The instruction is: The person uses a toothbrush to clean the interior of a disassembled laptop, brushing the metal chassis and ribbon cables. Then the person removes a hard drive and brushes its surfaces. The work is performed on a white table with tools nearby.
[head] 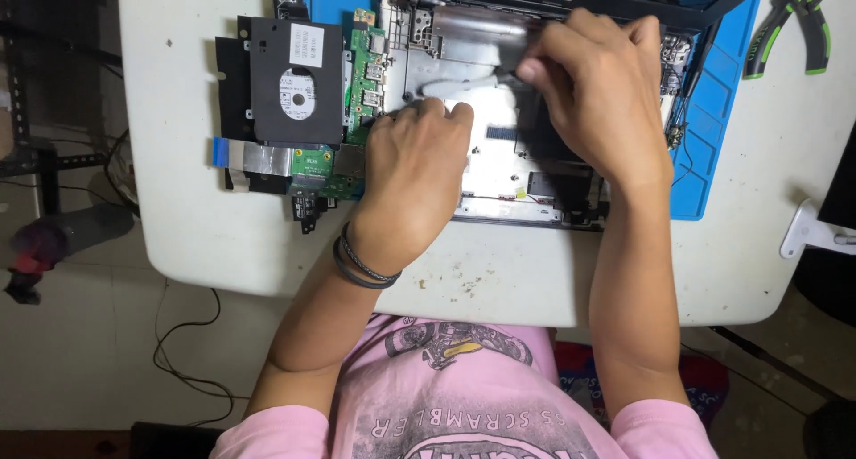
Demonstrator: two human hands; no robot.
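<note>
The opened laptop base lies on a blue mat at the twelve o'clock side of the white tabletop. The left hand presses flat on the metal frame, its grip loose and holding nothing. The right hand, at two o'clock from it, has its grip closed on a dark flat part. A black hard drive and green circuit board lie at nine o'clock; green-handled pliers rest at two o'clock.
</note>
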